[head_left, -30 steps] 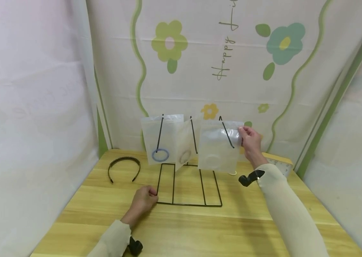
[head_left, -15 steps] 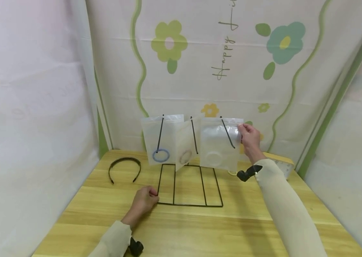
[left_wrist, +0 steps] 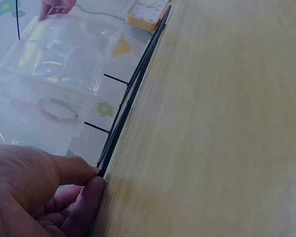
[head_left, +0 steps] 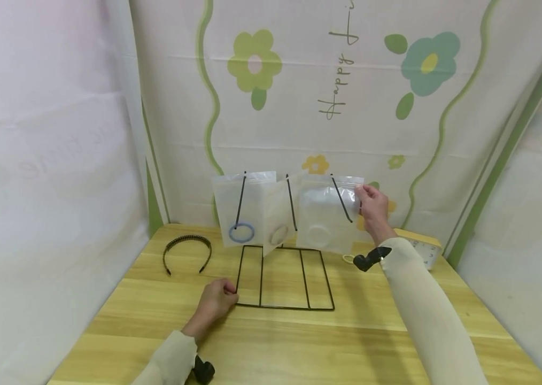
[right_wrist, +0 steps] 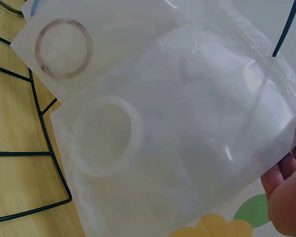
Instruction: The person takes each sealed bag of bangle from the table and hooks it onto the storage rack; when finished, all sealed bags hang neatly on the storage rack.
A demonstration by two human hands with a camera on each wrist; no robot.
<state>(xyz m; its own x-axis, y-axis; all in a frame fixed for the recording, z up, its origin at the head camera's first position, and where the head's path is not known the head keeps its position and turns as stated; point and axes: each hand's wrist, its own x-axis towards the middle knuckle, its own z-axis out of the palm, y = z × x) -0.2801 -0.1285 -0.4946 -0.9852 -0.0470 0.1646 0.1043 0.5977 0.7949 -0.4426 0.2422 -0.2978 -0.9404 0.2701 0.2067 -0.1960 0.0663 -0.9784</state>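
My left hand point(head_left: 217, 299) pinches the front left corner of a black wire display rack point(head_left: 284, 307) on the table. My right hand point(head_left: 374, 207) pinches the upper right edge of a clear zip bag point(right_wrist: 187, 128) with a pale whitish ring point(right_wrist: 133, 131) inside. The rack's right prong crosses in front of this bag; I cannot tell whether it passes through the top. A second bag point(head_left: 280, 208), turned sideways, hangs at the middle prong with a brownish ring point(right_wrist: 89, 49). At the left prong hangs a third bag point(head_left: 225, 198) with a blue ring point(head_left: 230, 238).
A dark toothed headband point(head_left: 186, 238) lies on the wooden table point(head_left: 271, 347), left of the rack. Behind my right wrist stand a yellow-framed clock point(head_left: 428, 248) and a small pale yellow ring point(head_left: 348, 259). Patterned cloth point(head_left: 295, 128) hangs along the back.
My right hand has risen slightly and shifted a little left, bringing the top of the right bag up by the prong's upper end. The left hand has kept its hold on the rack.
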